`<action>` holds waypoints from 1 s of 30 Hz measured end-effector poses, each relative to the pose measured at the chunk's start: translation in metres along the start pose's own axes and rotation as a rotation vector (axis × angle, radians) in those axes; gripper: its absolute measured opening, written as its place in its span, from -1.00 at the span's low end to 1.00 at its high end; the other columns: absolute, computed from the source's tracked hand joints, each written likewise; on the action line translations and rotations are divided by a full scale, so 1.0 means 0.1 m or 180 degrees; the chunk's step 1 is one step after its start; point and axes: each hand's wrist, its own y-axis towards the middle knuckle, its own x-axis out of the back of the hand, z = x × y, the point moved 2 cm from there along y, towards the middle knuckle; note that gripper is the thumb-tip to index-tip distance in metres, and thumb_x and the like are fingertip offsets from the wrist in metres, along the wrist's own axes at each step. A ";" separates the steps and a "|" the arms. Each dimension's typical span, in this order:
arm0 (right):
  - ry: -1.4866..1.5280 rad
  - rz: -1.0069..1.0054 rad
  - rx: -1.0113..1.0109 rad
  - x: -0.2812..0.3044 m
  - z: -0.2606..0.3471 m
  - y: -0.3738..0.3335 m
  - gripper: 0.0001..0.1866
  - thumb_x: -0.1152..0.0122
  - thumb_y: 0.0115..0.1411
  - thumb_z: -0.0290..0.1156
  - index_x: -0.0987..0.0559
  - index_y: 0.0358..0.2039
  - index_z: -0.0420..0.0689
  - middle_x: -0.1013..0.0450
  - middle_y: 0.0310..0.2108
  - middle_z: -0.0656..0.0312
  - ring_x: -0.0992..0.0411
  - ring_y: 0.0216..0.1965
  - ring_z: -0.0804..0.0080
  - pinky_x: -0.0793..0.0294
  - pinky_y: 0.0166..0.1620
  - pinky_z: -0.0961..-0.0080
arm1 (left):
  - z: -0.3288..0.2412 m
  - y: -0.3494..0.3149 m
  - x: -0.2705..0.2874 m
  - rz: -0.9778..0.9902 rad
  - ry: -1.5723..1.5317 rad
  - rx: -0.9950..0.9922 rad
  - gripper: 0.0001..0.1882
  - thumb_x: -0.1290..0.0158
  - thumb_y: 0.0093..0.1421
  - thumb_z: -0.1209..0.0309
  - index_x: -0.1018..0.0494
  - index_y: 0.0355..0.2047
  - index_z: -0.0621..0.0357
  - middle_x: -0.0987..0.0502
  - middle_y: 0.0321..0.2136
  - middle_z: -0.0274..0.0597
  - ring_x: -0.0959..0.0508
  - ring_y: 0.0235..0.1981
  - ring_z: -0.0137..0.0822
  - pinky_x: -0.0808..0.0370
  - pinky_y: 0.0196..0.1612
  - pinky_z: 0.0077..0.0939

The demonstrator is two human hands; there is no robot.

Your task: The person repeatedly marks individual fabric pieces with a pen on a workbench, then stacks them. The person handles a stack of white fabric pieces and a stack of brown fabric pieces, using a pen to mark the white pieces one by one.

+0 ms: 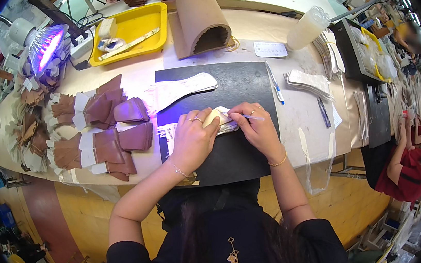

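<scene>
My left hand (193, 139) presses a pale yellow pad-shaped piece (214, 116) onto whitish sole-shaped pieces (229, 125) over a black mat (224, 161). Its thumb and fingers close around the pieces' left side. In my right hand (258, 128) is a slim pen-like tool with a clear end (255, 117), pinched against the pieces' right edge. Its tip is hidden by my fingers. Beyond my hands, a stack of white insole-shaped pieces (187, 86) lies across the mat's far left part.
Brown leather pieces (101, 108) lie in stacks at left, by a lit lamp (48, 48). Farther back are a yellow tray (131, 47) and a curved brown stand (200, 16). A blue-white pen (274, 82), white stacked pieces (308, 81) and a translucent bottle (307, 27) sit at right.
</scene>
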 end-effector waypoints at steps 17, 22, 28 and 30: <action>0.0269 -0.0477 -0.0174 0.04 0.05 -0.06 -0.74 -0.09 0.43 -0.31 -0.57 -0.31 -0.24 -0.50 -0.39 0.14 -0.47 -0.38 0.26 -0.41 -0.23 0.41 | 0.08 0.06 0.07 0.0056 -0.0540 0.0074 -0.72 -0.31 0.06 0.41 -0.56 -0.21 0.14 -0.56 -0.14 -0.15 -0.53 -0.08 -0.09 -0.45 0.00 -0.20; 0.0768 -0.0586 -0.0521 0.01 0.02 -0.13 -0.69 0.00 0.49 -0.30 -0.59 -0.19 -0.29 -0.55 -0.23 0.13 -0.54 -0.24 0.42 -0.46 -0.17 0.52 | 0.12 0.07 0.11 -0.0044 -0.0738 -0.0039 -0.68 -0.31 0.04 0.46 -0.49 -0.20 0.17 -0.55 -0.15 -0.12 -0.56 -0.10 -0.06 -0.51 -0.02 -0.20; 0.0503 -0.0287 -0.0785 -0.09 -0.06 -0.07 -0.77 -0.07 0.45 -0.39 -0.62 -0.06 -0.24 -0.60 -0.12 0.09 -0.59 -0.15 0.39 -0.52 -0.03 0.45 | 0.18 0.03 0.11 0.0043 -0.0995 -0.0040 -0.67 -0.32 0.05 0.46 -0.49 -0.18 0.18 -0.55 -0.11 -0.10 -0.58 -0.08 -0.03 -0.54 -0.01 -0.19; 0.0037 -0.0382 -0.0334 -0.07 -0.04 -0.07 -0.80 -0.09 0.43 -0.45 -0.62 -0.07 -0.22 -0.61 -0.15 0.10 -0.59 -0.16 0.38 -0.53 -0.06 0.46 | 0.19 0.01 0.13 0.0032 -0.0832 -0.0108 -0.64 -0.32 0.05 0.46 -0.50 -0.13 0.17 -0.55 -0.10 -0.10 -0.58 -0.08 -0.03 -0.54 -0.01 -0.19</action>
